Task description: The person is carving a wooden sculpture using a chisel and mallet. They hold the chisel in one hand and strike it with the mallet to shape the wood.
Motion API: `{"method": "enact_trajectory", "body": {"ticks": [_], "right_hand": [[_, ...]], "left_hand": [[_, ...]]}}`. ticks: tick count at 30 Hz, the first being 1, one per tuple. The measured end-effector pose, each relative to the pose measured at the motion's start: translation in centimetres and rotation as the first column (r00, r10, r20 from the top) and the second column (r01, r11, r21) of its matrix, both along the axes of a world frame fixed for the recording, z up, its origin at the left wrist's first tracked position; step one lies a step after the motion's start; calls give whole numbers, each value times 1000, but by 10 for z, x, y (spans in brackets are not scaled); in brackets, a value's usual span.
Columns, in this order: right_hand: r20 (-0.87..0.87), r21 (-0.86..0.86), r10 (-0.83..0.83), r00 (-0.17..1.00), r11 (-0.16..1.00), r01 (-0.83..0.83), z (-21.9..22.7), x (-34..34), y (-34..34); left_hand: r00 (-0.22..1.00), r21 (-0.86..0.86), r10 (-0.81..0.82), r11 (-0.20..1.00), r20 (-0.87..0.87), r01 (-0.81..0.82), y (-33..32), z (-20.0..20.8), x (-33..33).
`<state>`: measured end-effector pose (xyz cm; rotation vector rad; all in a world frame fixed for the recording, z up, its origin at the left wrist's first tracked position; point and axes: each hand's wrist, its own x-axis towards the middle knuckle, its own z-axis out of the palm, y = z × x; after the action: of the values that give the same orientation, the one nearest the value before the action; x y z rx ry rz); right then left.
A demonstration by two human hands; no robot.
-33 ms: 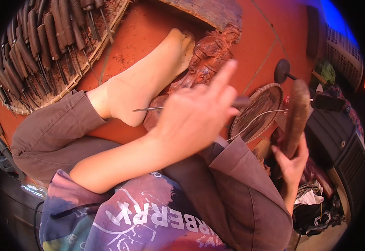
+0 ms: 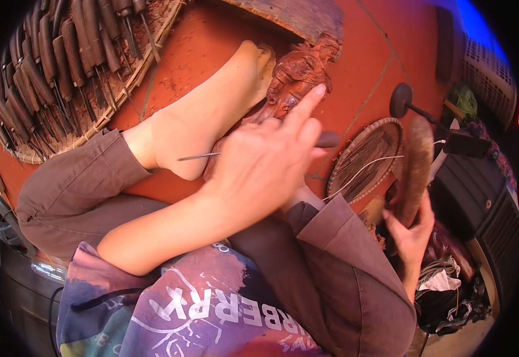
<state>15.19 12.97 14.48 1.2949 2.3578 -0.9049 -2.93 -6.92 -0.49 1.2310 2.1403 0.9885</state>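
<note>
My left hand (image 2: 265, 160) is closed around a carving chisel (image 2: 327, 140), its index finger stretched out. The dark handle shows to the right of the hand, and the thin metal blade points left past my foot's heel. Just beyond that hand, a reddish-brown carved wooden figure (image 2: 298, 74) lies against my bare foot (image 2: 206, 107); its lower part is partly hidden by the hand. Over on the right, my right hand (image 2: 413, 235) grips a long, worn wooden mallet (image 2: 418, 166), held upright and apart from the chisel.
A round woven tray (image 2: 119, 106) of wooden-handled chisels sits at the far left. A wooden board (image 2: 283, 15) lies beyond the carving. To the right are a smaller round basket (image 2: 396, 140), a phone (image 2: 466, 144) on a stand, a black case (image 2: 474, 196) and a plastic crate (image 2: 488, 74).
My left hand has shifted slightly left and toward me with the chisel. The mallet in my right hand has tilted and moved a little left.
</note>
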Motion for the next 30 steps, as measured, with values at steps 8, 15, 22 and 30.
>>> {"method": "enact_trajectory", "body": {"ticks": [8, 15, 22, 30], "right_hand": [[83, -216, -297, 951, 926, 308, -11, -2, -42], [81, -196, -340, 937, 916, 349, -12, -2, -42], [76, -203, -357, 931, 908, 365, -14, 1, -40], [-11, -119, -340, 940, 934, 336, -16, 11, -38]], "left_hand": [[993, 54, 117, 991, 33, -119, -3, 6, -8], [948, 115, -226, 972, 223, 205, 9, 15, 6], [998, 142, 2, 990, 63, -11, -1, -6, -13], [980, 81, -43, 996, 194, 28, 14, 26, -10]]}}
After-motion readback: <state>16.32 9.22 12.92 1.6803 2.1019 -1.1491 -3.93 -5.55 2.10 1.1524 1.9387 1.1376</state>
